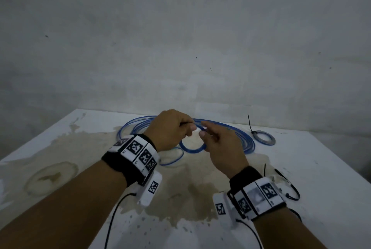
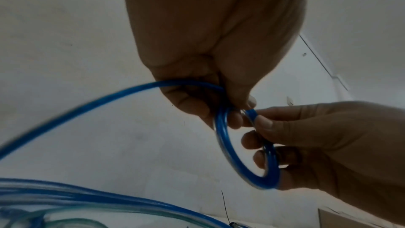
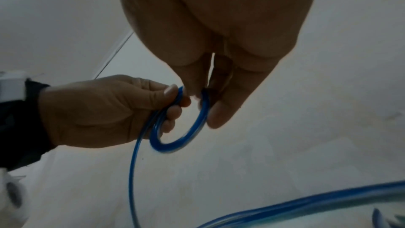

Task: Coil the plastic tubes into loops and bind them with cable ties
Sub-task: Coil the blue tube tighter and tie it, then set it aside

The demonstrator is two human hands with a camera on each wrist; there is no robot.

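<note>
The blue tube [image 1: 192,149] hangs as a small coil between my two hands, held up above the surface [image 1: 321,168]. From the head view, my left hand [image 1: 170,128] grips the coil's upper left side with its fingers curled round it, and my right hand [image 1: 220,144] pinches the upper right side, thumb against forefinger. The coil's lower arc dips below both hands. Behind them, one large loose heap of tubing [image 1: 241,138] lies spread on the surface. To the right of the heap sits one bound coil [image 1: 263,138], pale and small, with a black cable tie [image 1: 250,123] sticking up from it. Two more loose cable ties [image 1: 289,186] lie near my right wrist; I cannot count them more surely than that.

From the left wrist view, my left hand [image 2: 210,68] has the blue tube [image 2: 245,159] clamped between thumb and curled fingers at the top of the coil, with one strand running off to the left. My right hand [image 2: 328,145] holds the coil's right side, fingers [image 2: 260,159] hooked through the ring.

From the right wrist view, my right hand [image 3: 219,61] pinches the coil [image 3: 181,138] at its right edge, fingers narrow around it. My left hand [image 3: 98,110] holds the opposite edge, and one strand drops down from it towards the heap [image 3: 306,204].
</note>
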